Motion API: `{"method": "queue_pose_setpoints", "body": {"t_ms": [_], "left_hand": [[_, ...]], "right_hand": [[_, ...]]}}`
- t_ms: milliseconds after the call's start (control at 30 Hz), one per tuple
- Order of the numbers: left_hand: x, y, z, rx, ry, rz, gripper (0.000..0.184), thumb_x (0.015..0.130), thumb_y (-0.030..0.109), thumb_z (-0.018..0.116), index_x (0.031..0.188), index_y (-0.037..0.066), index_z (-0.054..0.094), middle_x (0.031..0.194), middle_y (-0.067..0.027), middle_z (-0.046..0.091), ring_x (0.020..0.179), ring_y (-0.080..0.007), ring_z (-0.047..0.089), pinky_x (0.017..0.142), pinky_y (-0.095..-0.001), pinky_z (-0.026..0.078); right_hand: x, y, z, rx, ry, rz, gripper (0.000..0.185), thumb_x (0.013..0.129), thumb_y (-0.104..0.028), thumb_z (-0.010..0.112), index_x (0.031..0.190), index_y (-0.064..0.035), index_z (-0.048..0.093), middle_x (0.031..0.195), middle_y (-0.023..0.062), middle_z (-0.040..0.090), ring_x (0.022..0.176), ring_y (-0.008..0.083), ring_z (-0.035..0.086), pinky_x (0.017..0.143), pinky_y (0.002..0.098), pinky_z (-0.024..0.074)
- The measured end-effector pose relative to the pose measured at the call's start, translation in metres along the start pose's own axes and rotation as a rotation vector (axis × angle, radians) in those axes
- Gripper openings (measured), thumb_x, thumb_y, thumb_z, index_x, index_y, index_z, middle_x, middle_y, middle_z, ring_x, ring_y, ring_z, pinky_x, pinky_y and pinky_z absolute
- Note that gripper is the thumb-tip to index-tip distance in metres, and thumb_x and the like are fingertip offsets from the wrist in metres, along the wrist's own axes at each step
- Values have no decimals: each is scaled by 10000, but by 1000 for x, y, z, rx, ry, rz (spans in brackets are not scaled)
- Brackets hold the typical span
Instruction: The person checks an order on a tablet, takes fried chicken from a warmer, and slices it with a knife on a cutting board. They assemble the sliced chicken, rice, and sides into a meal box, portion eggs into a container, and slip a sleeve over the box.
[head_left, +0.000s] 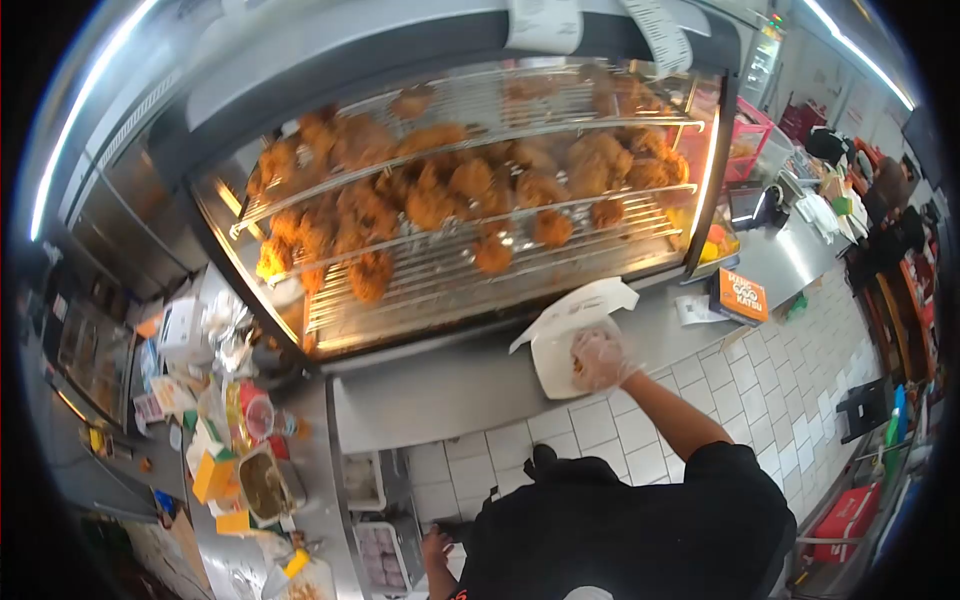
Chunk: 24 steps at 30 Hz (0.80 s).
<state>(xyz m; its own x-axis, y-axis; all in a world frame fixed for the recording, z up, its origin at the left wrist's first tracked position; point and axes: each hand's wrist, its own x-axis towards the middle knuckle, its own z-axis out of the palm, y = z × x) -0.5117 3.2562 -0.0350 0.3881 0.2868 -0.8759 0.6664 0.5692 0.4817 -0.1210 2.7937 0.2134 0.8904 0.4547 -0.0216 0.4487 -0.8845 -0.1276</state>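
My right hand (600, 361), in a clear plastic glove, is inside an open white takeaway box (553, 372) on the steel counter. Its fingers are curled round a small golden-brown piece of fried chicken (578, 368), mostly hidden by the glove. The box lid (585, 303) is folded back toward the display case. Low beside my body hangs my left hand (436, 547), ungloved, near a dark shape; its fingers are too small and shadowed to read. Behind the box, fried chicken (430, 200) fills the wire racks of a lit glass warming case (420, 318).
An orange printed box (740, 297) and a paper slip (697, 310) lie right of the takeaway box. Another counter (315, 480) at left carries a metal food pan (270, 485), a yellow-handled tool (290, 572) and packaging. Tubs (385, 555) stand beneath. Receipts (545, 22) hang above the case.
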Motion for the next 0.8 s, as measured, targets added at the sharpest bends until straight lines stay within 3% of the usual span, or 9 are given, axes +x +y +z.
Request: {"method": "queue_pose_setpoints", "body": {"t_ms": [167, 300, 467, 533, 567, 633, 700, 767, 800], "left_hand": [[-14, 42, 94, 90, -96, 86, 433, 928, 311, 598, 1174, -22, 470, 1007, -175, 627, 719, -234, 649, 468, -311, 484], [-22, 62, 113, 231, -26, 36, 439, 926, 301, 595, 1204, -1, 438, 956, -152, 632, 731, -236, 651, 516, -352, 507], [-2, 51, 88, 185, 37, 49, 494, 902, 334, 610, 1250, 24, 446, 963, -155, 649, 759, -272, 658, 644, -418, 543], [46, 26, 62, 441, 107, 236, 400, 889, 354, 620, 1026, -21, 629, 901, -144, 676, 783, -237, 669, 594, -378, 516], [3, 41, 88, 381, 160, 124, 360, 873, 333, 633, 912, -24, 654, 856, -139, 685, 773, -239, 664, 604, -390, 503], [-6, 31, 83, 345, 142, 135, 389, 882, 352, 638, 1025, -9, 605, 916, -132, 674, 797, -240, 655, 652, -389, 517], [-10, 15, 72, 346, 130, 145, 527, 892, 406, 649, 1226, 25, 506, 1044, -139, 653, 894, -235, 667, 722, -377, 551], [-59, 29, 87, 278, 226, 38, 524, 879, 408, 662, 1217, 34, 518, 1069, -136, 657, 898, -221, 669, 721, -365, 542], [-66, 23, 80, 234, 232, 33, 534, 876, 409, 668, 1214, 24, 517, 1051, -130, 656, 870, -215, 667, 716, -358, 539]], "right_hand": [[-19, 43, -20, 55, -52, 96, 472, 676, -393, 645, 1032, -84, 665, 1207, 176, 567, 1204, 377, 482, 1063, 545, 281], [-29, 88, -44, 142, -163, 111, 330, 730, -268, 611, 993, -75, 655, 1291, 173, 506, 1262, 368, 440, 1018, 540, 370], [-23, 112, -58, 325, 225, 9, 276, 766, -215, 641, 996, -64, 660, 1032, 164, 654, 973, 303, 632, 821, 382, 522], [-19, 71, -106, 364, 218, -5, 208, 782, -181, 632, 952, -65, 662, 906, 138, 656, 868, 300, 650, 776, 395, 527], [-12, 42, -127, 404, 238, 7, 142, 798, -147, 622, 907, -66, 663, 780, 112, 659, 762, 298, 669, 732, 408, 531], [4, -12, -144, 638, 250, -90, 140, 840, -155, 641, 949, -67, 641, 795, 105, 652, 737, 252, 654, 673, 360, 517], [11, -67, -136, 797, -23, -98, 191, 858, -212, 677, 982, -74, 632, 775, 86, 639, 700, 208, 637, 629, 332, 501], [15, -121, -117, 616, 35, -272, 268, 867, -290, 695, 1008, -71, 630, 773, 80, 638, 702, 184, 637, 626, 322, 500], [19, -148, -107, 768, -160, -259, 303, 868, -324, 689, 1006, -59, 641, 809, 94, 652, 733, 204, 647, 663, 330, 508]]}}
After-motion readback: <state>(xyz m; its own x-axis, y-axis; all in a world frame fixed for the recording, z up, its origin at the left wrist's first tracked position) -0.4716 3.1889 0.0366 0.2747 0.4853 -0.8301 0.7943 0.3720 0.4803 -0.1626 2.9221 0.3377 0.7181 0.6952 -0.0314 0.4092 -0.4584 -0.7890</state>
